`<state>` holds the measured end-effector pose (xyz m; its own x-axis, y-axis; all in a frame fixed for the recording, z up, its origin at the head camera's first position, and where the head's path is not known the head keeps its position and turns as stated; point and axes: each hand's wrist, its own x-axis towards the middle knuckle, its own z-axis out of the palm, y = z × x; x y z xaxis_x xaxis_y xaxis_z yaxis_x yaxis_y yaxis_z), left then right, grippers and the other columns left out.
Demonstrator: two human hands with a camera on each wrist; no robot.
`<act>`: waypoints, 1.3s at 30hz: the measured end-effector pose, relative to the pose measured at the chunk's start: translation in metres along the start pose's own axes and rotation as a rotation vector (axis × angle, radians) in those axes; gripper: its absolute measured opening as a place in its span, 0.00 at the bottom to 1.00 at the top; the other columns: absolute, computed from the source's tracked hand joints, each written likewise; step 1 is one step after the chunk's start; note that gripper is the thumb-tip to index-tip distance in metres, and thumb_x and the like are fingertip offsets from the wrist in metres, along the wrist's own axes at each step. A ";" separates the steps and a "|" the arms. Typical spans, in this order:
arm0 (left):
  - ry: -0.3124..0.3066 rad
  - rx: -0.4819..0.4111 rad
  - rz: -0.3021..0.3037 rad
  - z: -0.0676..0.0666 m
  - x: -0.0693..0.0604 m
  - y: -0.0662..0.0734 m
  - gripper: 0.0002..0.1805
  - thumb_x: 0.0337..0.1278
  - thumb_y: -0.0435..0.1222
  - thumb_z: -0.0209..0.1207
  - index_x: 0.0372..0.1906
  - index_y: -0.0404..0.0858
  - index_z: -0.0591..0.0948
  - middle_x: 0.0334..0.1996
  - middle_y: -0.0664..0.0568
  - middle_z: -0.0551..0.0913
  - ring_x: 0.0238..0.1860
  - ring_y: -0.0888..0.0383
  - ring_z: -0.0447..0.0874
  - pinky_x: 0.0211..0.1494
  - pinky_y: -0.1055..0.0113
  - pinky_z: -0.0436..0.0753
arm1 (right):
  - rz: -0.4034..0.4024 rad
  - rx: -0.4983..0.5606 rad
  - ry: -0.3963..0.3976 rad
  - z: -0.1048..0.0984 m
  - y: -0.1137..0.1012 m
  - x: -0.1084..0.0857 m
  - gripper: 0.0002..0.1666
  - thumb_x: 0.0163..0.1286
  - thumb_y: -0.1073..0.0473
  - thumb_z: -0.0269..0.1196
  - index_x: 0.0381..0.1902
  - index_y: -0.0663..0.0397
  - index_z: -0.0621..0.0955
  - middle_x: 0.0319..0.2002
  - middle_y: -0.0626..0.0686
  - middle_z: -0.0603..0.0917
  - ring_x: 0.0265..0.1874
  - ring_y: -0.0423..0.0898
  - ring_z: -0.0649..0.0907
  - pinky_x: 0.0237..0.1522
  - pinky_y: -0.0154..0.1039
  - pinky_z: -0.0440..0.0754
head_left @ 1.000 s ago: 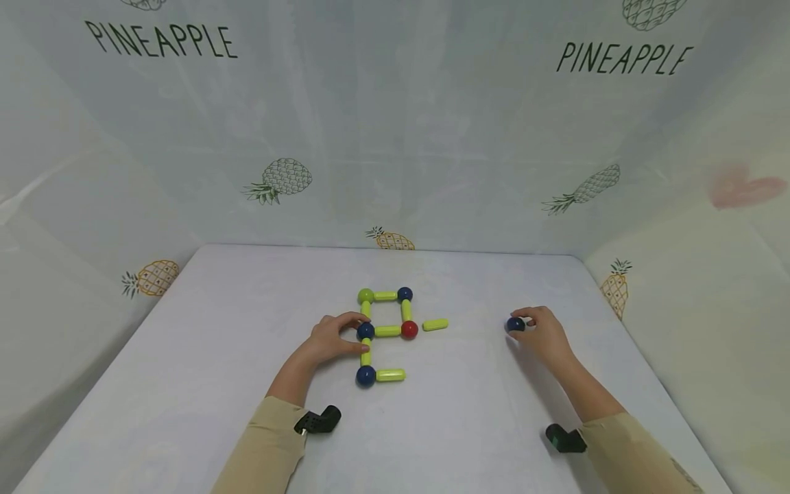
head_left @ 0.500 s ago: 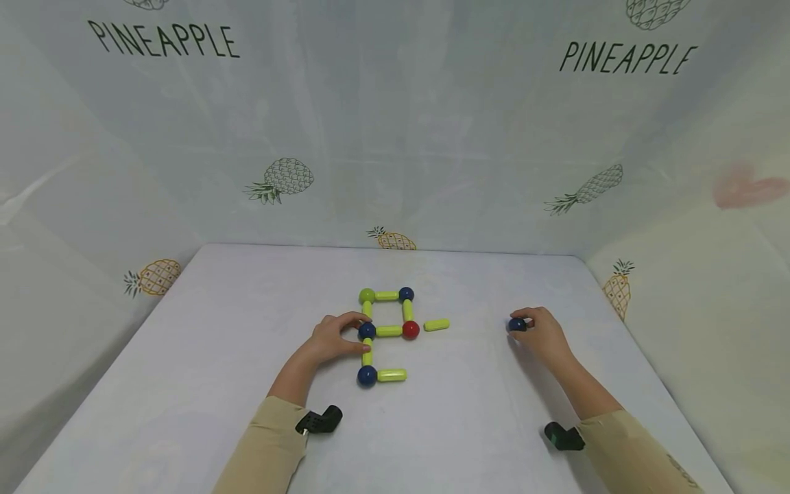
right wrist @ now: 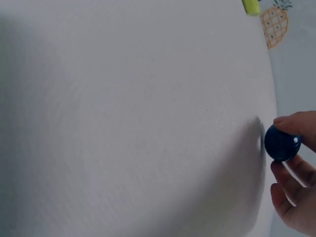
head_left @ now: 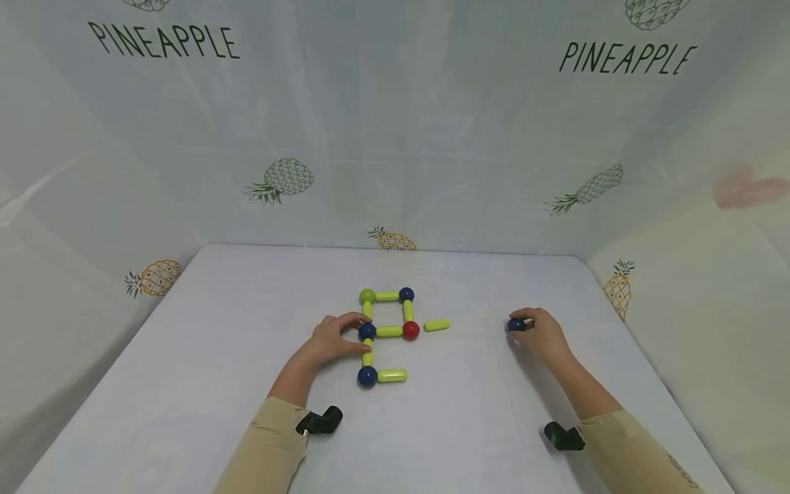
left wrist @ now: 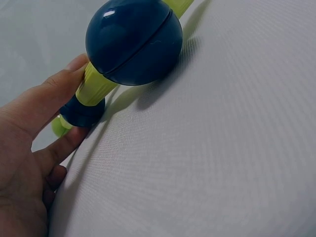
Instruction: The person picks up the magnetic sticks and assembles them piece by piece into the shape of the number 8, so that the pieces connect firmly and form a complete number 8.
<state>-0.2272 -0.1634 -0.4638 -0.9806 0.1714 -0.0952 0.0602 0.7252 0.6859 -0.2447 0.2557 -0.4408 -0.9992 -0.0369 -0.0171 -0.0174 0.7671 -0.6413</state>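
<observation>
On the white table (head_left: 247, 288) lies a frame of lime-green rods and coloured balls. At its left side my left hand (head_left: 333, 337) holds the middle dark blue ball (head_left: 367, 331), with the thumb on the rod (head_left: 367, 355) just below. The left wrist view has a nearer dark blue ball (left wrist: 133, 42) large in front. A green ball (head_left: 367, 296), another blue ball (head_left: 406, 294) and a red ball (head_left: 411, 331) form the other corners of the upper square. Farther right, my right hand (head_left: 543, 336) pinches a separate dark blue ball (right wrist: 283, 143) between thumb and fingers.
A loose lime rod (head_left: 437, 324) lies just right of the red ball, apart from it. Another rod (head_left: 391, 376) extends right from the lowest blue ball, its far end free. A pineapple-print cloth (head_left: 395, 137) hangs behind the table.
</observation>
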 end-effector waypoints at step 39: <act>-0.007 0.001 0.003 0.001 0.001 -0.001 0.31 0.43 0.48 0.75 0.57 0.56 0.79 0.50 0.58 0.81 0.59 0.49 0.67 0.64 0.39 0.62 | -0.170 0.058 -0.117 0.029 -0.068 -0.034 0.19 0.56 0.68 0.72 0.47 0.57 0.84 0.48 0.55 0.80 0.46 0.54 0.78 0.50 0.53 0.77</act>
<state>-0.2283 -0.1635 -0.4654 -0.9790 0.1783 -0.0987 0.0629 0.7252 0.6856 -0.2081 0.1859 -0.4190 -0.9709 -0.2393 0.0077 -0.1793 0.7053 -0.6858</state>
